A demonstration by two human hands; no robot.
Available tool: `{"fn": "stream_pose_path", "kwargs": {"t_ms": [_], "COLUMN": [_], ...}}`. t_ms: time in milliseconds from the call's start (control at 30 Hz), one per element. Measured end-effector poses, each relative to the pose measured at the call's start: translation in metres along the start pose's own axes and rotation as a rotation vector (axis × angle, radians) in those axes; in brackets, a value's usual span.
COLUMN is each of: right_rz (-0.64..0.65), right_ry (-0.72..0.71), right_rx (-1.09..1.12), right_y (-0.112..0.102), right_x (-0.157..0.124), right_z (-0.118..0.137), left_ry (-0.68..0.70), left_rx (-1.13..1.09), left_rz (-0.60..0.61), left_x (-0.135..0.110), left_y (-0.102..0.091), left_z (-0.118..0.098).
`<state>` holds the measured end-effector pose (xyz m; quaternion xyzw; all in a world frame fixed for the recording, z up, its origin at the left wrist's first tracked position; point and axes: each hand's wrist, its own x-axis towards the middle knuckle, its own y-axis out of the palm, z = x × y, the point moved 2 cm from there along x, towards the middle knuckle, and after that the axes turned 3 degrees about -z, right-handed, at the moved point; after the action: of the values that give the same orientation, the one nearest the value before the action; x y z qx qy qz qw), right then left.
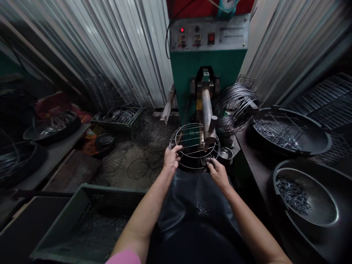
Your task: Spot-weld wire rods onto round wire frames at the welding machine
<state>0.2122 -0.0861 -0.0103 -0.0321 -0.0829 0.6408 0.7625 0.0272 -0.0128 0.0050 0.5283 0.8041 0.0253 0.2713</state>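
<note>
A round wire rack (189, 140), made of rings with straight wires across, is held level in front of a green machine (209, 57). My left hand (172, 158) pinches its left rim between thumb and fingers. At the near right rim, my right hand (217, 172) has its fingers closed on the rack's edge; whether a small piece is also between them I cannot make out. The machine's metal arm (206, 106) reaches down over the rack, its copper-coloured tip (205, 146) among the wires. On the dark apron (178, 205) over my lap lies a small bunch of short wires (201, 209).
Right of the machine hangs a coil of wire (236, 104). Two dark pans (319, 141) with short metal pieces (293, 196) stand on the right bench. A green crate (82, 189) is at the lower left, and loose wire rings (139, 168) lie on the floor.
</note>
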Motion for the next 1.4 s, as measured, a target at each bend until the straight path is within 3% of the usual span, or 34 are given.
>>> {"fn": "stream_pose_path", "kwargs": {"t_ms": [733,900,1000,1100,1200,1300,1400], "right_rz": [-0.015,-0.03,-0.133,-0.258,-0.242,-0.244,-0.269], "right_ry": [-0.005,0.081,0.102,0.178,0.312,0.183,-0.058], "right_rx": [0.026,0.103,0.146,0.114,0.003,-0.131,-0.29], "right_y": [0.0,0.001,-0.02,-0.055,-0.082,-0.086,-0.07], "right_x": [0.018,0.013,-0.001,-0.024,-0.042,-0.037,-0.013], "right_z": [0.007,0.012,0.004,-0.023,-0.052,-0.055,-0.036], "left_ry": [-0.072,-0.076,-0.135,-0.26,-0.293,-0.294,-0.294], "left_rx": [0.01,0.009,0.033,0.089,0.228,0.315,0.311], "left_rz": [-0.042,-0.043,-0.01,0.073,0.144,0.148,0.124], "left_x": [0.014,0.017,0.02,0.027,0.037,0.041,0.037], "left_y": [0.008,0.006,0.0,-0.006,-0.005,0.0,0.005], "left_z": [0.003,0.008,0.004,-0.009,-0.021,-0.023,-0.017]}}
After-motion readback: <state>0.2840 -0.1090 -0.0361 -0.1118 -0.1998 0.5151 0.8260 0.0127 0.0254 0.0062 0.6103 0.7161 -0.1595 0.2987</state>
